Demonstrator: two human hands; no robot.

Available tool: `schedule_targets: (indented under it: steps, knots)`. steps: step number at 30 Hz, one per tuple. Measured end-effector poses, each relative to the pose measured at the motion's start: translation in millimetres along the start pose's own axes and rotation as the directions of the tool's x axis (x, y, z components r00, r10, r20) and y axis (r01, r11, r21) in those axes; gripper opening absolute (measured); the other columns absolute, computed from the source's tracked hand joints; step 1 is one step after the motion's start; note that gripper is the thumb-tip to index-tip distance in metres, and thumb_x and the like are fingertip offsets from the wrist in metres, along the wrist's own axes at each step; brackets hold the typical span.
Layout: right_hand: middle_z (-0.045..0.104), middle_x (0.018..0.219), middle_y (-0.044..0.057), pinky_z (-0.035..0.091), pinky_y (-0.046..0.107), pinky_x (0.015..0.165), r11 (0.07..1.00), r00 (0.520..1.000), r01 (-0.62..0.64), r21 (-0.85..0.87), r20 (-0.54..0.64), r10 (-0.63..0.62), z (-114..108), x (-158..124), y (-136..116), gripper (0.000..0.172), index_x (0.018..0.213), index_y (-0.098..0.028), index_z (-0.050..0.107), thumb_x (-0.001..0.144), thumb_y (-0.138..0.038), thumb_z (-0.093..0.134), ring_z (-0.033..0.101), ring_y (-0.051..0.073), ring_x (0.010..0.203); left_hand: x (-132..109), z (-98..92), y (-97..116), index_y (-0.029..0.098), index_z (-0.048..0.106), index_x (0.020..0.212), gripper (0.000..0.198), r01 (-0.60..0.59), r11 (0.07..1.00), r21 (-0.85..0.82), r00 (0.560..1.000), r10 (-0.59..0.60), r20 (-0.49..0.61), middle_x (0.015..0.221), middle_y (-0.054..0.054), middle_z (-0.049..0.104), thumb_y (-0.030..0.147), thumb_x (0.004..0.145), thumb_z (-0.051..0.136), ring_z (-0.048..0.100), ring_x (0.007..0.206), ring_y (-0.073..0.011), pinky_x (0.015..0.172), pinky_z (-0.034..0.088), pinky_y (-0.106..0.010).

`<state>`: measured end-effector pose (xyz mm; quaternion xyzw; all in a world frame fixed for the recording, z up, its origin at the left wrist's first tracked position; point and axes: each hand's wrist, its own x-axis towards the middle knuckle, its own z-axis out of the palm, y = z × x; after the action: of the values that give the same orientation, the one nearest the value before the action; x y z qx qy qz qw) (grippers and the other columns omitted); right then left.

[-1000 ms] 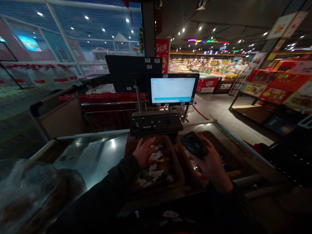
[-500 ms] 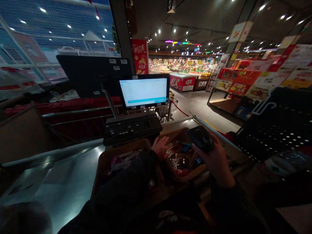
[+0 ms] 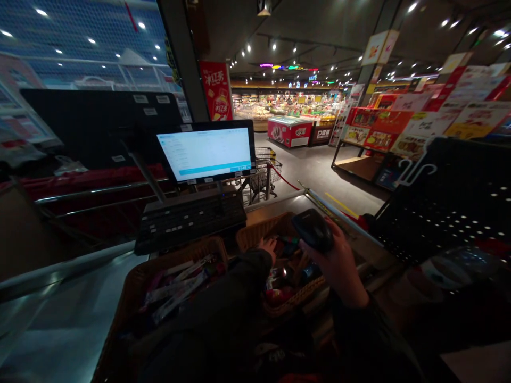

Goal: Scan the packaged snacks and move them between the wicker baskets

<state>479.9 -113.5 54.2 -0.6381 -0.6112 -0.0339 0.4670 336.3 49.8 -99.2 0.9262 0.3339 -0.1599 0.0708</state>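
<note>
My right hand [image 3: 342, 266] is wrapped round a black handheld barcode scanner [image 3: 313, 230], held up over the right edge of a wicker basket [image 3: 293, 306]. My left hand [image 3: 268, 246] reaches into the far left part of that basket, its fingers stretched out over small colourful packets [image 3: 285, 276]; nothing shows in its grasp. Under my left forearm stands a second wicker basket [image 3: 133, 276], holding long thin wrapped items [image 3: 179, 287]. The dark sleeve hides part of both baskets.
A lit checkout monitor [image 3: 205, 154] and a black keyboard [image 3: 194, 215] stand beyond the baskets. To the left is a metal counter [image 3: 67, 319]. A black perforated panel [image 3: 451, 202] with white hooks rises at the right. Shopping carts [image 3: 261, 170] are behind the monitor.
The view has swung right, so most things sit further left. My left hand has moved lower and deeper into the right basket. My right hand still holds the scanner.
</note>
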Motion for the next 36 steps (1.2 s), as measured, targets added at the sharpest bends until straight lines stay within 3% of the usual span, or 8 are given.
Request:
schedule_targets:
  steps: [7, 12, 16, 21, 25, 29, 36]
  knots:
    - [0.064, 0.129, 0.013, 0.041, 0.058, 0.111, 0.999, 1.000, -0.028, 0.015, -0.009, 0.028, 2, 7, 17, 0.036, 0.115, -0.022, 0.070, 0.082, -0.036, 0.072, 0.049, 0.036, 0.136, 10, 4.4, 0, 0.026, 0.070, 0.123, 0.037, 0.033, 0.999, 0.009, 0.998, -0.033, 0.049, 0.156, -0.014, 0.044, 0.028, 0.088, 0.058, 0.031, 0.149, -0.0362, 0.114, 0.028, -0.068]
    - [0.065, 0.128, 0.015, 0.044, 0.056, 0.109, 1.000, 0.999, -0.015, 0.016, -0.030, 0.016, 3, 13, 19, 0.036, 0.113, -0.019, 0.071, 0.081, -0.035, 0.072, 0.054, 0.036, 0.130, 8, -6.1, 4, 0.022, 0.073, 0.114, 0.035, 0.004, 1.000, -0.016, 1.000, -0.004, 0.005, 0.136, -0.014, 0.063, 0.030, 0.081, 0.069, 0.037, 0.143, -0.0370, 0.116, 0.020, -0.070]
    - [0.065, 0.127, 0.015, 0.046, 0.055, 0.108, 1.000, 0.999, 0.000, 0.009, -0.036, 0.001, 4, 15, 18, 0.033, 0.110, -0.019, 0.072, 0.082, -0.037, 0.071, 0.055, 0.036, 0.128, -2, -25.0, -1, 0.022, 0.075, 0.109, 0.030, 0.007, 0.998, -0.057, 0.998, -0.011, -0.070, 0.136, -0.011, 0.064, 0.027, 0.080, 0.070, 0.039, 0.142, -0.0370, 0.117, 0.017, -0.071]
    - [0.067, 0.123, 0.016, 0.050, 0.055, 0.103, 1.000, 0.997, -0.006, 0.004, -0.083, 0.007, 5, 14, 17, 0.040, 0.110, -0.017, 0.072, 0.081, -0.044, 0.072, 0.059, 0.036, 0.124, -20, -71.2, -29, 0.025, 0.075, 0.100, 0.019, 0.060, 0.992, -0.109, 0.975, -0.082, -0.208, 0.140, -0.006, 0.062, 0.023, 0.081, 0.070, 0.035, 0.146, -0.0333, 0.119, 0.012, -0.069]
    - [0.067, 0.123, 0.017, 0.049, 0.056, 0.103, 1.000, 0.997, -0.003, 0.005, -0.076, 0.004, 6, 14, 13, 0.042, 0.114, -0.017, 0.070, 0.082, -0.044, 0.070, 0.060, 0.036, 0.122, -49, -115.5, -53, 0.023, 0.075, 0.085, 0.006, 0.108, 0.982, -0.157, 0.929, -0.156, -0.336, 0.145, -0.004, 0.058, 0.025, 0.084, 0.069, 0.033, 0.146, -0.0336, 0.116, 0.013, -0.073]
    - [0.066, 0.125, 0.017, 0.049, 0.056, 0.105, 1.000, 0.997, -0.002, 0.007, -0.078, 0.003, 6, 16, 5, 0.042, 0.115, -0.018, 0.070, 0.082, -0.044, 0.070, 0.060, 0.036, 0.123, -92, -151.6, -69, 0.022, 0.076, 0.083, 0.014, 0.132, 0.967, -0.217, 0.862, -0.220, -0.458, 0.149, -0.001, 0.054, 0.027, 0.088, 0.064, 0.032, 0.147, -0.0344, 0.115, 0.015, -0.074]
    - [0.066, 0.123, 0.017, 0.049, 0.056, 0.105, 0.996, 0.996, 0.079, 0.029, -0.051, -0.078, 15, 18, -11, 0.037, 0.109, -0.017, 0.072, 0.082, -0.042, 0.070, 0.060, 0.037, 0.123, -166, -186.9, -95, 0.024, 0.078, 0.086, 0.014, 0.118, 0.933, -0.339, 0.715, -0.317, -0.623, 0.149, -0.003, 0.054, 0.028, 0.088, 0.065, 0.031, 0.148, -0.0365, 0.114, 0.021, -0.075]
